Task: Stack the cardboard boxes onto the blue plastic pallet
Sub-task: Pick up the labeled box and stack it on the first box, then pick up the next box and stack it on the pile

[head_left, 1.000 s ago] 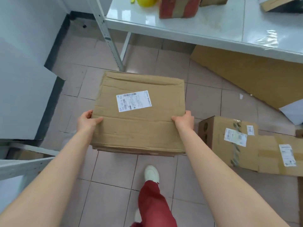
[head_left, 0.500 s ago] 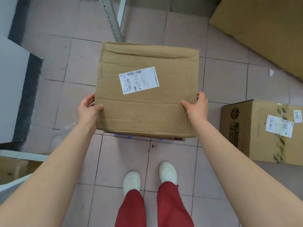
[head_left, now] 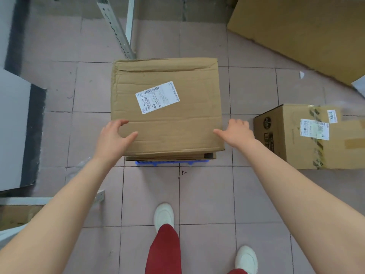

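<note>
Squaring the box (head_left: 166,107) over the pallet (head_left: 171,162), I'd nudge with both open hands, left (head_left: 114,138) and right (head_left: 236,131), gripping nothing, until edges align.

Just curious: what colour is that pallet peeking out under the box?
Blue pallet, seen in the head view below the box.
</note>
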